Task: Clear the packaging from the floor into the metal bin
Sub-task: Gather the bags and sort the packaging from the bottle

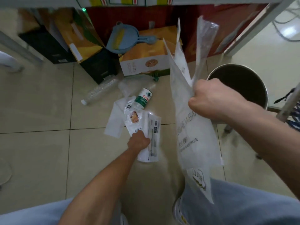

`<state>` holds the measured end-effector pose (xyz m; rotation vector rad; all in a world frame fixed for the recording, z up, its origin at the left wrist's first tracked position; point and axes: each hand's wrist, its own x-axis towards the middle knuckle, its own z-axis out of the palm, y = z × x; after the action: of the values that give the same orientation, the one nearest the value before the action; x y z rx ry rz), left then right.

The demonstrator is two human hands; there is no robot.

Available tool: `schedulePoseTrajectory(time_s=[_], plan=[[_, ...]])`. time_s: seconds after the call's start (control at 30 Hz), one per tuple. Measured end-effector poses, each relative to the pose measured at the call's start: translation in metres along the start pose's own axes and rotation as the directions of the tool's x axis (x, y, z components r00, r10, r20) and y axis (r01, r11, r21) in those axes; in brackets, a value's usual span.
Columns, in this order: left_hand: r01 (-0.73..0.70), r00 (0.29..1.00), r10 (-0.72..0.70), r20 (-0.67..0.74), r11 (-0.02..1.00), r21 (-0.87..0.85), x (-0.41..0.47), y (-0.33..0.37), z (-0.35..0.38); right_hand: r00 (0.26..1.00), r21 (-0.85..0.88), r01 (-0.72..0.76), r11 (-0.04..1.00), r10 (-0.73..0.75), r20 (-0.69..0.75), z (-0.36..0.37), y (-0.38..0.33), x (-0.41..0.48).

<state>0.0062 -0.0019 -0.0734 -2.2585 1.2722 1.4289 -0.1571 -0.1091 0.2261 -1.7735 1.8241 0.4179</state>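
My right hand [212, 101] is clenched on a bunch of white plastic bags [193, 140], held up in the air just left of the round metal bin [261, 88]. Low over the tiled floor, my left hand [138, 140] grips a white labelled packet [152, 135] among flat white wrappers [113, 124]. A snack wrapper [134, 117] and a green-labelled bottle [143, 99] lie just beyond that hand. Further left rests a clear empty bottle [99, 92].
Cardboard boxes [142, 62] and a black box [100, 67] stand against the back, with a blue dustpan [120, 39] on top. A metal table leg [246, 28] rises behind the bin. My knees in light jeans fill the bottom edge.
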Motion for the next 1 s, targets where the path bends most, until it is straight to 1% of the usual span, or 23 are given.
schedulePoseTrajectory(time_s=[0.1, 0.2, 0.23, 0.3, 0.33, 0.4, 0.5, 0.57, 0.63, 0.7, 0.8, 0.87, 0.93, 1.0], plan=[[-0.140, 0.990, 0.139, -0.018, 0.990, -0.011, -0.022, 0.020, -0.039, 0.999, 0.024, 0.015, 1.000, -0.016, 0.051, 0.001, 0.001, -0.003], [-0.248, 0.969, 0.247, -0.028, 0.957, -0.150, -0.058, 0.052, -0.075, 0.996, 0.059, 0.024, 0.998, -0.028, 0.082, -0.001, -0.001, -0.011], [-0.274, 0.962, 0.270, -0.047, 0.941, -0.197, -0.071, 0.065, -0.086, 0.996, 0.086, 0.024, 0.996, -0.031, 0.086, -0.001, -0.002, -0.012], [-0.355, 0.935, 0.338, -0.110, 0.904, -0.238, -0.102, 0.091, -0.103, 0.995, 0.149, 0.016, 0.989, -0.031, 0.098, -0.003, -0.002, -0.017], [-0.406, 0.914, 0.385, -0.131, 0.882, -0.241, -0.118, 0.104, -0.110, 0.993, 0.180, 0.009, 0.984, -0.029, 0.112, -0.003, -0.003, -0.020], [-0.497, 0.868, 0.480, -0.129, 0.835, -0.237, -0.147, 0.125, -0.120, 0.986, 0.248, -0.008, 0.969, -0.034, 0.164, -0.005, -0.003, -0.025], [-0.584, 0.812, 0.565, -0.147, 0.796, -0.160, -0.175, 0.136, -0.130, 0.968, 0.340, -0.005, 0.940, -0.080, 0.236, -0.007, -0.003, -0.031], [-0.604, 0.797, 0.588, -0.139, 0.780, -0.164, -0.185, 0.133, -0.137, 0.964, 0.438, -0.003, 0.899, -0.113, 0.239, -0.007, -0.002, -0.034], [-0.607, 0.793, 0.605, -0.075, 0.773, -0.184, -0.190, 0.128, -0.144, 0.962, 0.506, -0.010, 0.863, -0.130, 0.241, -0.006, -0.001, -0.036], [-0.591, 0.793, 0.609, 0.000, 0.770, -0.238, -0.191, 0.128, -0.149, 0.970, 0.520, -0.005, 0.854, -0.122, 0.211, -0.004, -0.001, -0.037], [-0.562, 0.780, 0.620, 0.079, 0.751, -0.348, -0.189, 0.135, -0.151, 0.989, 0.511, 0.030, 0.859, -0.100, 0.109, -0.005, 0.002, -0.030], [-0.558, 0.770, 0.631, 0.099, 0.740, -0.376, -0.186, 0.139, -0.155, 0.996, 0.482, 0.053, 0.874, -0.083, 0.040, -0.006, 0.003, -0.025], [-0.544, 0.775, 0.620, 0.122, 0.752, -0.372, -0.179, 0.140, -0.159, 0.998, 0.450, 0.064, 0.890, -0.070, -0.003, -0.006, 0.003, -0.019], [-0.484, 0.768, 0.599, 0.227, 0.775, -0.406, -0.167, 0.134, -0.163, 0.998, 0.380, 0.063, 0.923, -0.056, -0.027, -0.004, 0.003, -0.013]])
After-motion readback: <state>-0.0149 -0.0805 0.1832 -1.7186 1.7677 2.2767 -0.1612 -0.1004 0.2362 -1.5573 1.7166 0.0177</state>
